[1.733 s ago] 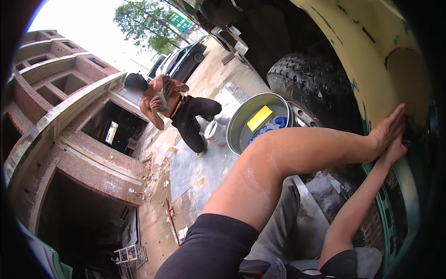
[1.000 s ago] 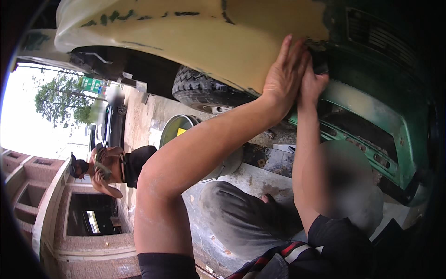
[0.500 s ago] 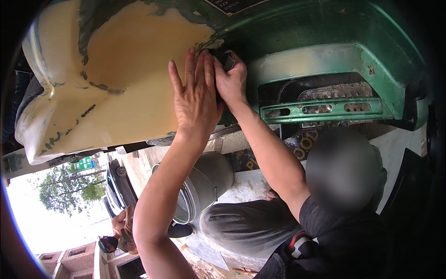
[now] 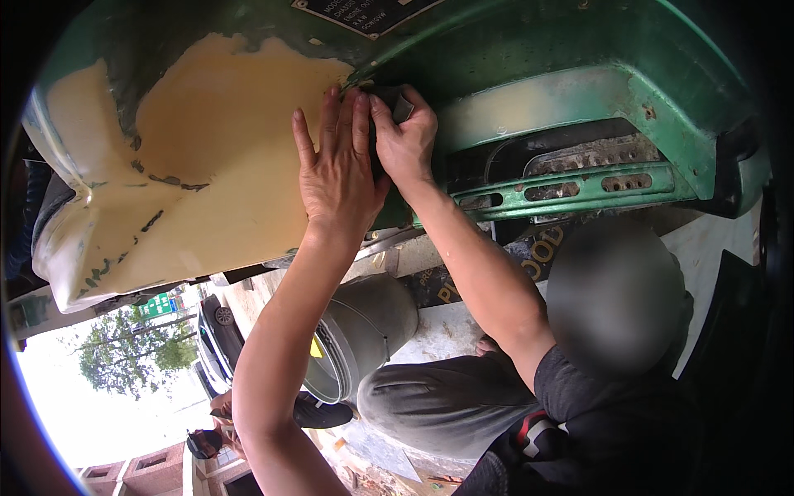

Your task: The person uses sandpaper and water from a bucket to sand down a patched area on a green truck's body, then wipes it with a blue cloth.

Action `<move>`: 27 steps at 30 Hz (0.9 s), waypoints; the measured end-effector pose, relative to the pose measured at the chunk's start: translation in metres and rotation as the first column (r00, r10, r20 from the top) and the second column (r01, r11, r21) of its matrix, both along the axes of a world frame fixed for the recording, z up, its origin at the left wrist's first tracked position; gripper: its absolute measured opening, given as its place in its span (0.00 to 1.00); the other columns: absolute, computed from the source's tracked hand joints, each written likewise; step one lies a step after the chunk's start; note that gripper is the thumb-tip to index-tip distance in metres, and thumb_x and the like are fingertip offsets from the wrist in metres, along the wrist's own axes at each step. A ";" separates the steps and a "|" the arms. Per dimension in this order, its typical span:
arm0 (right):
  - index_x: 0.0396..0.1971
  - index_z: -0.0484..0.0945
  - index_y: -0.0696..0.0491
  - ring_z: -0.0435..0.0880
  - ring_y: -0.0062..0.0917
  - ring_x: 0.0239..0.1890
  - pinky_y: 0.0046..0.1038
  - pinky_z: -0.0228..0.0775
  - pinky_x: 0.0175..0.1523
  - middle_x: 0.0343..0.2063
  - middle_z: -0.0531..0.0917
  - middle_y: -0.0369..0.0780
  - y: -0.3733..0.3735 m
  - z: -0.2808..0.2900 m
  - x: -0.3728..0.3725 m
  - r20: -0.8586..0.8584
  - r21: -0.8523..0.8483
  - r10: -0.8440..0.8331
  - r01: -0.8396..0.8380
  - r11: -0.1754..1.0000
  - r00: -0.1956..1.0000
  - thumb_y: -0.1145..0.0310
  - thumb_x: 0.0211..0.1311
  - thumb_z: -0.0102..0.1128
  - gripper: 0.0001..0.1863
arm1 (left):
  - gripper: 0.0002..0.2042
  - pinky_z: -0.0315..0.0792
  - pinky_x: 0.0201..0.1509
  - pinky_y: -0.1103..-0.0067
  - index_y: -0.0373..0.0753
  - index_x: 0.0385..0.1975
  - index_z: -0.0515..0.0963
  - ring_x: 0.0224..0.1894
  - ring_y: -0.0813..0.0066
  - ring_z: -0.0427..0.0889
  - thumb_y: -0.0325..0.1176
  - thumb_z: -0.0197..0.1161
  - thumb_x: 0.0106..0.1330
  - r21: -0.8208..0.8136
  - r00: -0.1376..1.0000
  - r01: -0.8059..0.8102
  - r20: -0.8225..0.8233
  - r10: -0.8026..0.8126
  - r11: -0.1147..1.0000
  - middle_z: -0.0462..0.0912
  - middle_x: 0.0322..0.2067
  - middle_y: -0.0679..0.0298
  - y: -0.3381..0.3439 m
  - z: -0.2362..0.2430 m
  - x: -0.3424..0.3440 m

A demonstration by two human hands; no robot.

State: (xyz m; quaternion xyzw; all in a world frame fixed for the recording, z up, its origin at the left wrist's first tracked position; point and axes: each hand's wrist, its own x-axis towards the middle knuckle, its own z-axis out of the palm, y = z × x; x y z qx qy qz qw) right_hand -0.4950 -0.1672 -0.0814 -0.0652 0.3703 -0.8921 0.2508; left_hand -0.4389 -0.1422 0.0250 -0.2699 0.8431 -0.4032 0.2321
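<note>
- A round grey metal bucket is lying tipped in the view, its open mouth showing something yellow inside.
- A dark parked car is standing on the pavement beyond the bucket.
- A second person in dark clothes is crouching low near that car.
- A leafy green tree is standing against the bright sky, with a small green road sign hanging close by.
- A red-brick building is showing at the lower edge.
- A dark rectangular metal plate is sitting at the top edge, fixed to the green bodywork.
</note>
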 end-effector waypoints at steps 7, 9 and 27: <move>0.35 0.80 0.61 0.87 0.26 0.30 0.30 0.77 0.37 0.29 0.88 0.45 -0.005 -0.008 0.013 -0.081 0.024 0.003 -0.001 1.000 0.997 0.73 0.67 0.64 0.06 | 0.50 0.27 0.81 0.45 0.41 0.79 0.50 0.82 0.65 0.41 0.59 0.64 0.60 0.068 0.999 -0.038 -0.033 0.040 0.997 0.52 0.79 0.64 0.001 0.005 0.005; 0.34 0.80 0.60 0.86 0.23 0.30 0.29 0.77 0.37 0.28 0.88 0.44 -0.007 -0.003 0.004 0.011 -0.037 -0.034 0.034 0.999 0.999 0.73 0.68 0.63 0.06 | 0.50 0.28 0.81 0.45 0.40 0.79 0.50 0.82 0.66 0.41 0.57 0.64 0.60 0.063 0.998 0.035 -0.056 -0.032 0.997 0.51 0.79 0.64 -0.008 0.001 0.006; 0.36 0.79 0.60 0.87 0.31 0.30 0.31 0.76 0.37 0.28 0.87 0.46 0.000 -0.006 -0.013 -0.142 0.055 -0.081 0.089 0.994 0.987 0.72 0.67 0.65 0.07 | 0.51 0.28 0.81 0.47 0.44 0.80 0.47 0.82 0.63 0.40 0.57 0.65 0.61 -0.217 0.985 0.169 0.054 -0.161 0.961 0.51 0.79 0.68 -0.020 -0.020 0.010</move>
